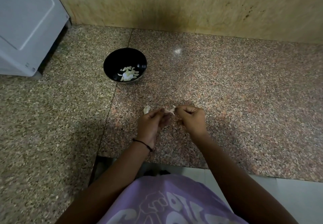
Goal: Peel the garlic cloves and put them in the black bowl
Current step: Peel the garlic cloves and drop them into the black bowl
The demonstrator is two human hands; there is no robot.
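Head view, looking down.

Edges and room: the speckled granite surface (227, 92) fills the middle of the frame. Its front edge runs along the lower centre and lower right, with pale floor (288, 197) below it. At lower left of centre the edge steps back in a square notch. A thin seam crosses the stone from upper centre down to that notch. A beige stone wall (174, 5) closes the back, across the top of the frame. A white appliance (26, 23) stands in the upper left corner, near the bowl but apart from it. The right half of the surface is bare stone, with one bright glare spot in the upper centre.

Task items: I see the black bowl (125, 63) upright at upper left of centre, well apart from the hands. Peeled cloves (128, 73) lie in a small pale heap on its bottom, toward the near side. One loose garlic piece (146, 109) lies on the stone just beside the left fingertips; whether it is skin or clove, I cannot tell.

Hands: left hand (150, 124) and right hand (191, 119) meet at centre frame, above the surface near its front edge. Between them is a garlic clove (168, 110), pale pinkish, with papery skin flaring at its right end. Each grip is closed on it: the left fingertips pinch one end, and the curled right fingers pinch the skin end. A black thread (143, 144) circles the left wrist. A lilac shirt (166, 202) fills the bottom centre.
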